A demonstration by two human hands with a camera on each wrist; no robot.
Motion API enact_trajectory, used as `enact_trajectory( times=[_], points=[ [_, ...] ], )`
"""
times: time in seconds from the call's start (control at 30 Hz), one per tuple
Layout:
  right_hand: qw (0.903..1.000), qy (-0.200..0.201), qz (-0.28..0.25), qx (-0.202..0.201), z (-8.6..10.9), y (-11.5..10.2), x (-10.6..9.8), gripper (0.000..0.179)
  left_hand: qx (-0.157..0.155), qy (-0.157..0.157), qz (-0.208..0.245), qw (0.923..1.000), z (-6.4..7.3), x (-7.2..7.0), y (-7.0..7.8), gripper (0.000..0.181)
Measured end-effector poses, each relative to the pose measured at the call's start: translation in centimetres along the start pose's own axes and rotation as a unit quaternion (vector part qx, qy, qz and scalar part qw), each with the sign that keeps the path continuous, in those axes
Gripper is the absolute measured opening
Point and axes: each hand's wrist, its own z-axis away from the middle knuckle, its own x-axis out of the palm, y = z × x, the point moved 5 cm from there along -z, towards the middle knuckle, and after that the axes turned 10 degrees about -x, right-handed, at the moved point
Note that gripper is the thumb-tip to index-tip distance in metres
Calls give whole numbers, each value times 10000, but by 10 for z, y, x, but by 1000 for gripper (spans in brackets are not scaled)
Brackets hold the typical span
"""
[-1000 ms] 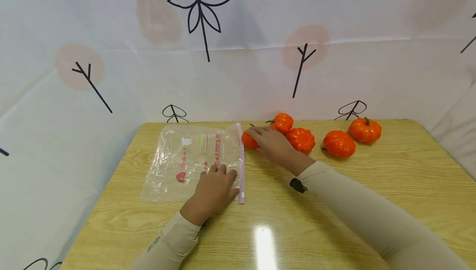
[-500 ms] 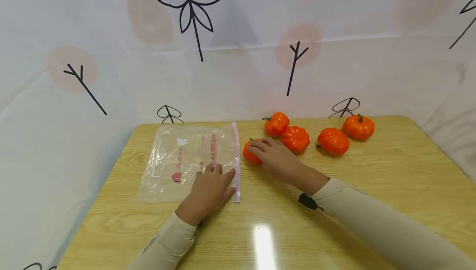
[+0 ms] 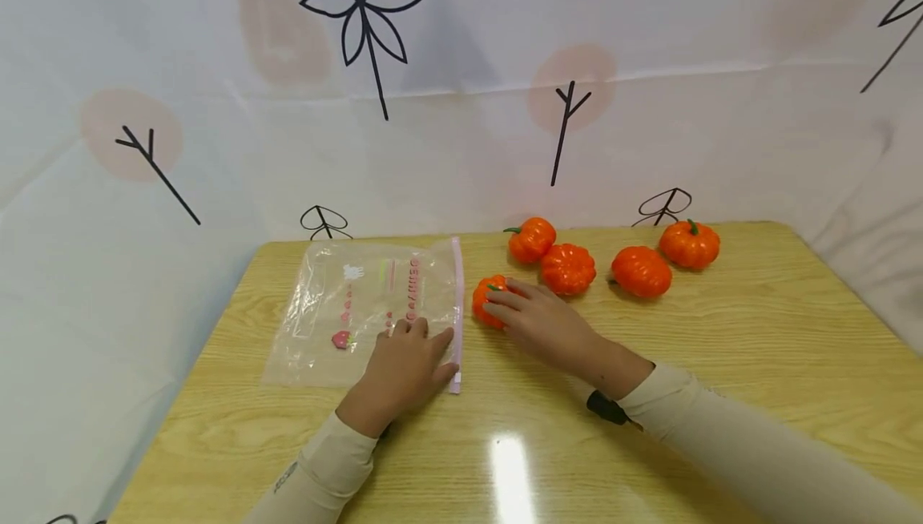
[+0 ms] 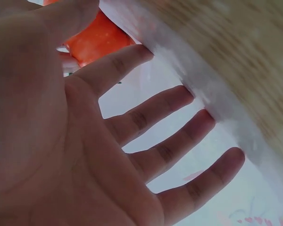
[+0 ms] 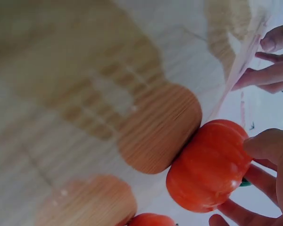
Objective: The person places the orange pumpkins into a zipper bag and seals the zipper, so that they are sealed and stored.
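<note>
My left hand [image 3: 404, 372] rests palm down on a clear plastic zip bag [image 3: 310, 324], near its purple zip edge. The left wrist view shows that hand's fingers [image 4: 151, 120] spread and nearly straight against the plastic. Just right of the zip edge, my right hand [image 3: 554, 330] holds a small orange toy pumpkin [image 3: 486, 300] with a green stem. In the right wrist view, thumb and fingers lie around the pumpkin [image 5: 205, 165], which sits on the table. The bag lies flat, printed with a strawberry and pink letters.
Behind my right hand, two more orange pumpkins, one stem-out [image 3: 532, 239] and one ribbed [image 3: 568, 269], sit together. Another pair, a tipped pumpkin [image 3: 641, 272] and an upright pumpkin [image 3: 690, 244], stands further right. A patterned white cloth [image 3: 461, 147] hangs behind the wooden table [image 3: 577, 460].
My right hand has shifted the small pumpkin toward me, away from the other pumpkins, still beside the bag's zip edge. My left hand has stayed on the bag.
</note>
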Motion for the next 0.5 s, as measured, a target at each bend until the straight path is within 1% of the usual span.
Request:
enact_trajectory(
  times=[0.13, 0.33, 0.5],
  points=[
    [9997, 217, 117, -10, 4, -3, -1, 40, -43, -152, 231, 9996, 0, 2, 0, 53],
    [9991, 403, 81, 99, 10, -4, -7, 35, -30, -150, 264, 9995, -1, 1, 1, 54],
    [9983, 569, -37, 79, 16, -7, -12, 31, -74, -190, 350, 9992, -1, 1, 1, 53]
  ],
)
